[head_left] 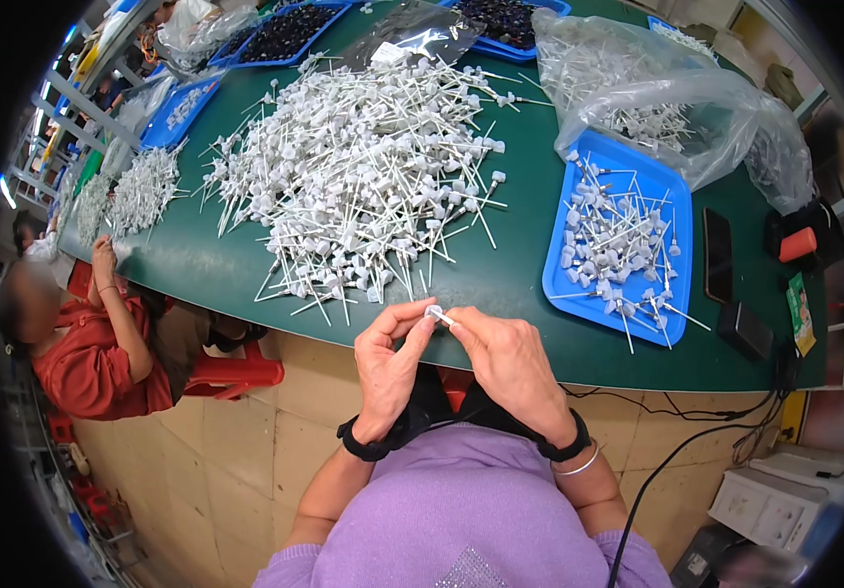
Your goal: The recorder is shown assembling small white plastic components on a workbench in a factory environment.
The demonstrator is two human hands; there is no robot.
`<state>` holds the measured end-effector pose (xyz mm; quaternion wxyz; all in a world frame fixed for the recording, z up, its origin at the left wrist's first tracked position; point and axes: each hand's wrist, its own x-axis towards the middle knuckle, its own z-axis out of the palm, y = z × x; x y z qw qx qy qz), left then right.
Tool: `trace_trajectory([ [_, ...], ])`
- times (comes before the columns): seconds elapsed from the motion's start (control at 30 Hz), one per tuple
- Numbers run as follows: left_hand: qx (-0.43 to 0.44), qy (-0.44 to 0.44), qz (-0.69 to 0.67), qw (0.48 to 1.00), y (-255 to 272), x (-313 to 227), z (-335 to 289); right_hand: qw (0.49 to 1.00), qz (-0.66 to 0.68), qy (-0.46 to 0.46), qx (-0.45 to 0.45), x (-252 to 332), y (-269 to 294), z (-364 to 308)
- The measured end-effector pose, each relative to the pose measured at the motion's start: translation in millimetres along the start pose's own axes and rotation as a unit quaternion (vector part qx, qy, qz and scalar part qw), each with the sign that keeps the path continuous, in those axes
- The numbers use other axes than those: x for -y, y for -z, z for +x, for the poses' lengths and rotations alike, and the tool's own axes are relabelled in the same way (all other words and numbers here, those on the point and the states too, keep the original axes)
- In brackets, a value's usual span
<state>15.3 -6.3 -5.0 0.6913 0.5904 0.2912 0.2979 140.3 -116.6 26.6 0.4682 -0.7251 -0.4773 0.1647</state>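
Between my hands, just off the table's near edge, is a small white-headed stick (438, 315). My left hand (387, 367) pinches its pale head between thumb and forefinger. The thumb and fingers of my right hand (512, 370) close on the thin stem end. Beyond them, a large heap of similar white-headed sticks (363, 167) spreads over the green table (495, 294). To the right, a blue tray (556, 284) holds more of these pieces, some with dark metallic-looking collars. Several stems poke over the tray's near rim.
A clear plastic bag (706, 137) of sticks lies behind the tray. A black phone (718, 255) and a dark box (743, 331) sit at the right, with cables (676, 412) below. Blue trays of dark parts (294, 34) stand far back. A person in red (98, 358) sits at left.
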Motion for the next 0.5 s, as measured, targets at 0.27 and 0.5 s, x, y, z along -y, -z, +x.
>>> trace_trajectory([
  [0.27,0.005,-0.174,0.289,0.941,6,-1,-3,0.917,0.296,-0.164,0.210,-33,7,11],
  [0.5,-0.007,-0.069,0.095,0.993,0,0,-2,0.955,0.216,-0.134,0.154,-26,7,11],
])
